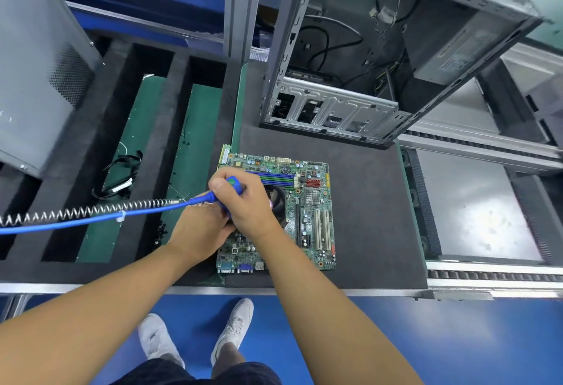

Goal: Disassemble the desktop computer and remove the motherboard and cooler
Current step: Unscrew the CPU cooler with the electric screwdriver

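Forearms meet over the board (316,226): right hand (246,205) grips the driver (234,184) upright, left hand (196,230) touches beneath, grasp unclear; cooler (278,200) directly below.

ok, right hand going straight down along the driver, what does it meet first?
Probably the cooler on the motherboard. The right hand and left hand hide the screwdriver tip, so depth is unclear.

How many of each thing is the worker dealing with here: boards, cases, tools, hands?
Motherboard: 1
Open computer case: 1
Blue screwdriver: 1
Hands: 2, left hand and right hand
Total: 5
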`<state>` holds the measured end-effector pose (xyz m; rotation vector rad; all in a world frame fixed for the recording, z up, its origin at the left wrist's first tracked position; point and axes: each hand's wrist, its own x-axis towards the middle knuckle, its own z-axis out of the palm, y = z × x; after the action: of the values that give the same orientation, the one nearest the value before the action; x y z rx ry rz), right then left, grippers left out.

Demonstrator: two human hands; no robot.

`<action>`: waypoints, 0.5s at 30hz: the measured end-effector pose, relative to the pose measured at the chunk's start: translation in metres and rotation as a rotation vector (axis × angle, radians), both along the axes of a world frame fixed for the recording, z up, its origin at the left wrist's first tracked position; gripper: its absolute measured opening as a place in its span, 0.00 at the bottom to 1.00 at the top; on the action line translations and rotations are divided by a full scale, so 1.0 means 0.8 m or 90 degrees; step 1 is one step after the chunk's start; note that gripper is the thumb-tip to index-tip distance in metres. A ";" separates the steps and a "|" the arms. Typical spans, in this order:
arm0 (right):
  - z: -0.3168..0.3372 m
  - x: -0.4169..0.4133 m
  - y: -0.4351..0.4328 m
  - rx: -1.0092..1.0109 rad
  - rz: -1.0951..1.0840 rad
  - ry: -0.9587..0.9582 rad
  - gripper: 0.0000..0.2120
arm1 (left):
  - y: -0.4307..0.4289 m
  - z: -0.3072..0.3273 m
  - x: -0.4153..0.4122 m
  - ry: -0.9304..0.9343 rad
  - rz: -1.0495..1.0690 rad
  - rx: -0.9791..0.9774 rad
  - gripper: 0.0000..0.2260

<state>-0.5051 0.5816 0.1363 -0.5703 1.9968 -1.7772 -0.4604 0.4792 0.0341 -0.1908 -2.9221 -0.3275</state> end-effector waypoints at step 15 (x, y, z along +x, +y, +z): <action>-0.012 -0.026 0.009 -0.053 0.015 -0.004 0.13 | 0.004 -0.008 -0.008 -0.004 -0.064 -0.102 0.11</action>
<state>-0.5256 0.5890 0.1267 -0.6121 1.9110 -1.8525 -0.4668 0.4828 0.0277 -0.3608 -2.9515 -0.1083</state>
